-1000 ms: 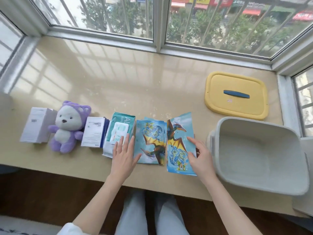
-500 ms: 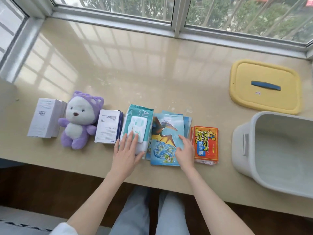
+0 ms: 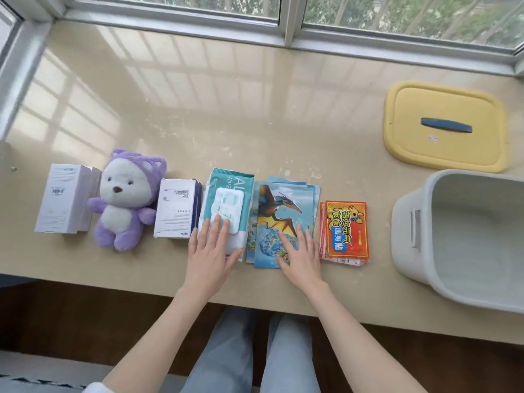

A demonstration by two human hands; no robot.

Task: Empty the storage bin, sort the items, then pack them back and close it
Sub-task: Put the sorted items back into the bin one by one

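Note:
A row of items lies along the front of the beige sill. From the left: a white box (image 3: 66, 198), a purple plush bear (image 3: 126, 199), a second white box (image 3: 176, 208), a teal wipes pack (image 3: 229, 194), a stack of blue dinosaur packets (image 3: 285, 211) and red-orange heat-patch packets (image 3: 346, 229). My left hand (image 3: 211, 251) rests flat on the near end of the wipes pack. My right hand (image 3: 299, 253) lies flat on the near end of the dinosaur packets. The grey storage bin (image 3: 408, 231) stands empty at the right. Its yellow lid (image 3: 445, 126) lies behind it.
Window frames (image 3: 283, 35) run along the back and left of the sill. The sill's front edge (image 3: 141, 282) passes just below my hands, with my legs and dark floor beneath.
The spread dinosaur packets have been gathered into one stack, uncovering the red-orange packets. My right hand has come to lie flat on the stack. My left hand stays on the wipes pack.

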